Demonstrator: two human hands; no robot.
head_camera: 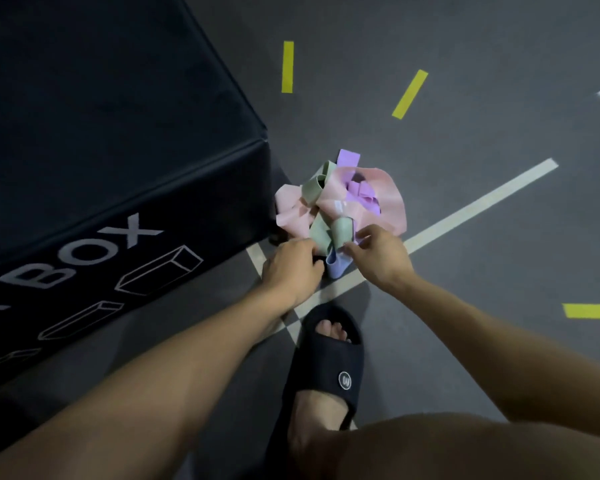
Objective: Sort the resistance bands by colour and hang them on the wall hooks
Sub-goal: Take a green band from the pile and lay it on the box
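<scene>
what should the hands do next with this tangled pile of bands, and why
Probably lift the lavender band free of the pile. It lies nearest, at the pile's front edge, between the left hand and right hand, whose fingers already touch it. Pink, green and purple bands are still tangled together on the floor, so none is sorted yet.

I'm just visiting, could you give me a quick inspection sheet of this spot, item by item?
Surface: dark grey floor with white lines and yellow tape marks.
Job's things: tangled pile of bands, pink, green, purple and pale blue, on the floor.
Clutter: nothing seen.
Hands: left hand at the pile's near edge, grip hidden; right hand pinches a band.
Cables: nothing seen.
Surroundings: black padded box left of the pile; black slipper on a foot; no hooks in view.
</scene>
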